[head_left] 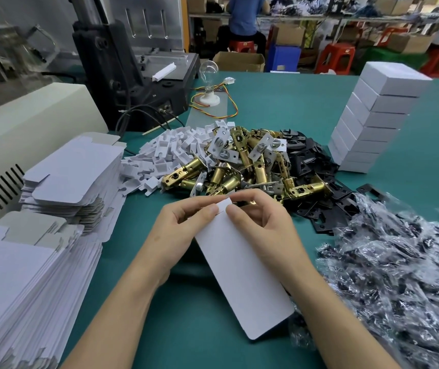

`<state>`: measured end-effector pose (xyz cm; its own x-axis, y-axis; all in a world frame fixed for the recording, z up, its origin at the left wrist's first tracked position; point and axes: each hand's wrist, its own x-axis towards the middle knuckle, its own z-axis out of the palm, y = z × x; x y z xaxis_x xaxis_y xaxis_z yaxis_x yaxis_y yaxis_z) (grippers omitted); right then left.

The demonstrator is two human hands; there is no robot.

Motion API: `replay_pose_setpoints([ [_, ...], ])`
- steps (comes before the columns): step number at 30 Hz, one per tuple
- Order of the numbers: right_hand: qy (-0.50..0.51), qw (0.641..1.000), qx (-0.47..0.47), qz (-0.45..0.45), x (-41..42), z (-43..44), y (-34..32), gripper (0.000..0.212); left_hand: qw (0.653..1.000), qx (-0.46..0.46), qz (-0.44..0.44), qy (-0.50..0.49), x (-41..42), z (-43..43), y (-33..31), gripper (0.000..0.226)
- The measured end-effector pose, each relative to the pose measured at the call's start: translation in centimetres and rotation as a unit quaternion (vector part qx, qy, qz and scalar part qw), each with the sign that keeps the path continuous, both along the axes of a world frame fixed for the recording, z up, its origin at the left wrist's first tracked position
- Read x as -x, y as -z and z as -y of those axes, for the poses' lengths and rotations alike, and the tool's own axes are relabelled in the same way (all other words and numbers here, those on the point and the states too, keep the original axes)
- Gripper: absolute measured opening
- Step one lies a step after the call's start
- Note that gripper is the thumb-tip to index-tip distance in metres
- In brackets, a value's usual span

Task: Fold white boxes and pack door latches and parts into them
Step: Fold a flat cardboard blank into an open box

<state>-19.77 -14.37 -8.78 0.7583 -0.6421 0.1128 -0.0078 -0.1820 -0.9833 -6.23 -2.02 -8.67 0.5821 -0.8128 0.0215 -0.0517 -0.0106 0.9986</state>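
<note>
A white box blank [242, 272] is held over the green table in front of me, its long flap pointing toward me. My left hand [183, 227] grips its far left edge, and my right hand [261, 217] pinches the small far flap from the right. Behind the hands lies a heap of brass door latches [239, 166]. White card inserts [170, 153] are piled left of it and black strike plates [311, 166] right of it. Clear bags of dark parts [399, 267] spread out at the right.
Two stacks of flat white box blanks [40, 249] stand at the left edge. A tall stack of folded white boxes [372, 115] rises at the back right. A black machine [133, 75] and a lamp bulb [209, 83] sit at the back; people work at far benches.
</note>
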Motion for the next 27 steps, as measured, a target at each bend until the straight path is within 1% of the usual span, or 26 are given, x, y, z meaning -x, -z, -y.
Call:
replay_pose_setpoints([
  [4,0.002,1.000,-0.002,0.001,0.0,-0.1,-0.1,0.020,1.000,-0.001,0.006,0.010,0.2,-0.1,-0.1,0.026],
  [11,0.007,1.000,0.006,-0.020,0.1,0.0,0.1,0.011,1.000,-0.014,0.018,-0.001,-0.2,-0.1,0.0,0.024],
  [14,0.014,0.999,0.015,-0.025,0.0,0.0,0.1,0.007,1.000,-0.017,0.022,-0.003,-0.3,-0.1,0.1,0.019],
  [17,0.018,0.999,0.021,-0.035,0.0,0.1,0.2,0.003,0.999,-0.028,0.042,-0.004,-0.1,0.0,0.3,0.025],
  [20,0.022,0.999,0.023,-0.034,0.1,0.1,0.2,0.003,0.998,-0.034,0.056,0.007,0.2,0.1,0.3,0.021],
  [22,0.030,0.999,0.019,-0.022,0.1,0.2,0.1,0.003,0.997,-0.029,0.070,0.017,0.4,0.1,0.2,0.025],
  [24,0.041,0.999,-0.001,-0.003,0.1,0.3,0.1,0.004,0.997,-0.016,0.076,-0.001,0.6,0.3,0.2,0.024],
  [27,0.063,0.997,-0.025,0.020,0.2,0.4,-0.2,0.009,0.998,0.021,0.038,-0.051,0.8,0.7,0.5,0.020],
])
